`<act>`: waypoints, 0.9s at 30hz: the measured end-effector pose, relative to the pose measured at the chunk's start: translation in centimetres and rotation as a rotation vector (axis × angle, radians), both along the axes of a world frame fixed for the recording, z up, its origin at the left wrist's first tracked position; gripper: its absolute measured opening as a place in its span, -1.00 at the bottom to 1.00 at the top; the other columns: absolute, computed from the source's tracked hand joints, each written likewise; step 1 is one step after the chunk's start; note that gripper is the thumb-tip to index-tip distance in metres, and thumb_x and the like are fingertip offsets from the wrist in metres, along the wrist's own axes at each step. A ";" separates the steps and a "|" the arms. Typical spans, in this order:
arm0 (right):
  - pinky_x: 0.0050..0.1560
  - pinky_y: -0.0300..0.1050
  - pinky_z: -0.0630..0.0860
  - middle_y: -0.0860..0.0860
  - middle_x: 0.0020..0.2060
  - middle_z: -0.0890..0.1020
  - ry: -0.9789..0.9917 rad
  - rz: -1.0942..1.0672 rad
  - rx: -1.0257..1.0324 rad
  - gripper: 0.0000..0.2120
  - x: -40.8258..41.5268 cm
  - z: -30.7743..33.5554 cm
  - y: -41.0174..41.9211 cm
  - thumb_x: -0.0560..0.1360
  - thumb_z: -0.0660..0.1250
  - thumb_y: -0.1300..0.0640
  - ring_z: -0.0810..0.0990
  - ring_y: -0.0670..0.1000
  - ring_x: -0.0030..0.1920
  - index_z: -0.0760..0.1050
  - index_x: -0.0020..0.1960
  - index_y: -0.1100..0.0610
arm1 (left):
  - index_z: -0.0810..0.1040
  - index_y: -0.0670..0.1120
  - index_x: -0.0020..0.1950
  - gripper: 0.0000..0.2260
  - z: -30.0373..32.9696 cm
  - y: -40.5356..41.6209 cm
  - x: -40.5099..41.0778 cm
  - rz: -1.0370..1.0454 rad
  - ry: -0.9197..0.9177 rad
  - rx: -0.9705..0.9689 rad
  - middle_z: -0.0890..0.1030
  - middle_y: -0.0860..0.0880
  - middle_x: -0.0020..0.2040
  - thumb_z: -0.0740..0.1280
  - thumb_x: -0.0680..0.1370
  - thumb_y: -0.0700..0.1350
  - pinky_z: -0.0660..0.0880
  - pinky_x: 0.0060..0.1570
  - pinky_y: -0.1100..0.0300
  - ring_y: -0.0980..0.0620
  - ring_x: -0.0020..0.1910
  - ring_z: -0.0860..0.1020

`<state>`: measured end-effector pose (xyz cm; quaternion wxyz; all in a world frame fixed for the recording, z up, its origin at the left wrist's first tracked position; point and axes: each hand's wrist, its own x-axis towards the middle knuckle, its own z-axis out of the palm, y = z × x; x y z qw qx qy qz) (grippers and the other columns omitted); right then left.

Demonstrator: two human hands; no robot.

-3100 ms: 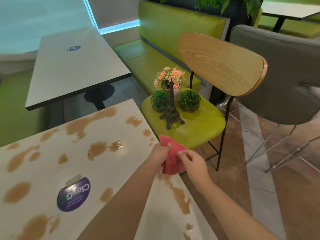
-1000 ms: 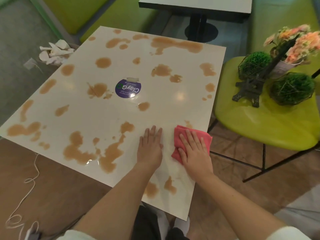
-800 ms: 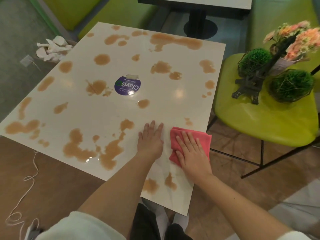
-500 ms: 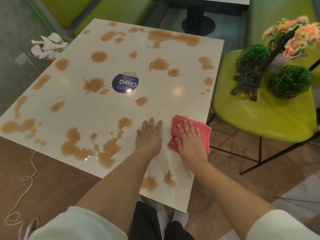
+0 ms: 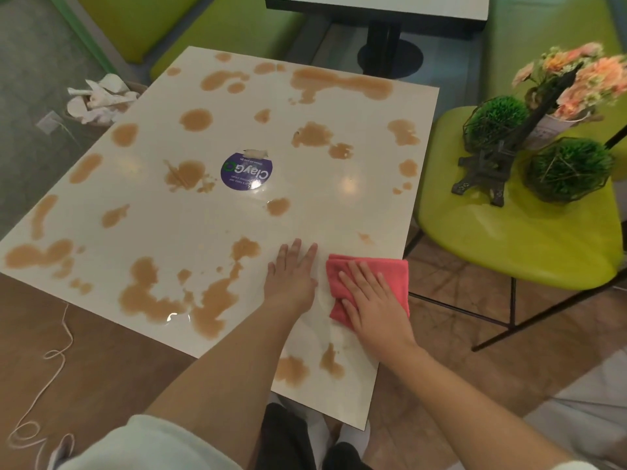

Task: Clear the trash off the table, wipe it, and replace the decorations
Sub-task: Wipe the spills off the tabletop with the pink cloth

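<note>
The right hand (image 5: 371, 301) lies flat with straight fingers on a folded pink cloth (image 5: 390, 278), pressing it onto the white tabletop (image 5: 332, 212) near its right edge, where one corner of the cloth just overhangs. The left hand (image 5: 291, 274) rests just beside it, palm down and fingers spread straight on the bare surface, holding nothing. Brown spills (image 5: 210, 301) are scattered over most of the tabletop (the largest pool sits near the front edge, left of the left hand), and a round purple sticker (image 5: 246, 175) sits near the middle. The decorations stand off the tabletop on a lime-green chair seat (image 5: 515, 239) to the right: a dark tower figurine (image 5: 488, 171), two green moss balls (image 5: 570, 169) in wire frames, and a pot of pink flowers (image 5: 576, 79). Crumpled white paper (image 5: 98, 101) fills a bin beyond the tabletop's far left corner.
</note>
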<state>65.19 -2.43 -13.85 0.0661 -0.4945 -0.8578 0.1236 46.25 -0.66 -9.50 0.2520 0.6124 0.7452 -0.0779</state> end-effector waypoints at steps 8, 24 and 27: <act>0.52 0.02 -0.28 0.07 0.59 -0.07 -0.079 -0.261 -0.079 -0.45 -2.8 0.7 8.5 0.67 -0.19 -0.09 -0.17 0.06 0.58 -0.06 0.60 0.09 | -0.23 0.14 0.58 -0.41 -0.8 0.0 -0.2 0.004 0.011 0.035 -0.27 0.03 0.59 0.08 0.67 -0.02 -0.11 0.53 -0.06 -0.05 0.56 -0.26; 0.54 -0.03 -0.20 0.03 0.58 0.01 -0.074 -0.078 -0.052 -0.42 -2.9 0.8 3.6 0.63 -0.20 -0.15 -0.11 0.03 0.58 0.04 0.59 0.04 | -0.20 0.00 0.59 -0.35 -0.1 0.2 -0.1 0.015 0.011 0.034 -0.21 0.02 0.60 0.14 0.66 0.03 -0.06 0.53 -0.03 -0.05 0.57 -0.21; 0.54 -0.03 -0.12 -0.02 0.58 0.06 -0.063 0.013 -0.086 -0.43 -1.7 0.7 2.9 0.64 -0.23 -0.20 -0.07 -0.03 0.58 0.05 0.58 -0.01 | -0.21 0.00 0.59 -0.35 0.0 0.3 -0.4 -0.006 0.010 0.038 -0.21 0.02 0.60 0.14 0.66 0.03 -0.08 0.53 -0.02 -0.06 0.57 -0.21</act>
